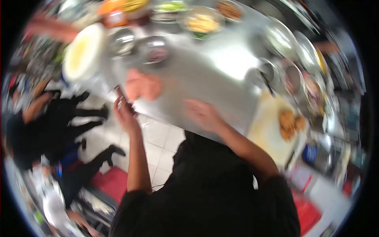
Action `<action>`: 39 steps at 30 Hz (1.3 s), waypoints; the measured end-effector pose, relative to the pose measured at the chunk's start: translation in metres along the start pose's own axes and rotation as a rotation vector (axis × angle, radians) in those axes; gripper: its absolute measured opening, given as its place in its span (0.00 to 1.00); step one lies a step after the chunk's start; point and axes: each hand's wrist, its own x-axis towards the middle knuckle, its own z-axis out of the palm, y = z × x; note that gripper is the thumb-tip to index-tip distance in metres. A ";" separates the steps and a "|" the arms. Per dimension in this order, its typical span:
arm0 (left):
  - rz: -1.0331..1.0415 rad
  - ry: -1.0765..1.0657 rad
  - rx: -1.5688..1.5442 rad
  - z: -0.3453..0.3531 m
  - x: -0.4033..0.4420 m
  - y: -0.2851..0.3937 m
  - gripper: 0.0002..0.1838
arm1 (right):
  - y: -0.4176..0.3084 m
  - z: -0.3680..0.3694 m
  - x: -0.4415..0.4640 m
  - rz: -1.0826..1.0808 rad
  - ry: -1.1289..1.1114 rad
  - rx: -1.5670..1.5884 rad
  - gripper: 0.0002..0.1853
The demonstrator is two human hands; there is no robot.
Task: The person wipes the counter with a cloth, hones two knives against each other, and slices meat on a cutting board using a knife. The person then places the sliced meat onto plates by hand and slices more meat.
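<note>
My left hand point(125, 114) is closed round a dark handle point(119, 94) at the near left edge of the steel table point(201, 79); what the handle belongs to is too blurred to make out. Just beyond that hand, pieces of pinkish raw meat point(143, 85) lie flat on the metal. Over the table's near edge, right of the meat, my right hand point(201, 112) is smeared by motion, its fingers stretched out to the left with nothing visible in them. The two hands are well apart.
Metal bowls point(153, 50) and a white container with yellow contents point(83, 51) stand beyond the meat. At right are a cutting board point(266, 124) with browned food point(290, 124), and several bowls point(292, 79). People in dark clothes point(43, 126) are at left.
</note>
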 end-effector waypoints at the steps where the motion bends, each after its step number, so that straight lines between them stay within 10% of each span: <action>1: -0.020 -0.076 -0.004 0.007 -0.034 0.005 0.22 | -0.002 0.016 0.014 0.000 -0.001 -0.018 0.26; 4: 0.055 -0.384 -0.011 0.020 -0.109 -0.004 0.23 | -0.029 0.034 0.027 0.128 0.050 0.137 0.35; 12: 0.110 -1.073 -0.017 0.040 -0.207 -0.042 0.21 | -0.013 -0.016 -0.127 0.220 0.595 0.481 0.10; 19: 1.219 -0.195 0.932 0.050 0.008 -0.072 0.29 | 0.023 -0.101 -0.387 0.126 1.146 0.044 0.07; 25: 0.515 -0.547 1.003 -0.008 0.153 -0.145 0.29 | 0.061 -0.132 -0.572 0.241 1.552 -0.013 0.05; 35: 0.973 -0.620 1.100 0.061 -0.014 -0.135 0.18 | 0.148 -0.103 -0.693 0.450 1.708 0.127 0.10; 37: 1.214 -0.151 1.189 0.071 -0.053 -0.106 0.21 | 0.159 -0.094 -0.695 0.456 1.689 0.105 0.10; 39: 1.126 -0.265 1.110 0.066 -0.018 -0.109 0.22 | 0.158 -0.082 -0.692 0.416 1.711 0.209 0.10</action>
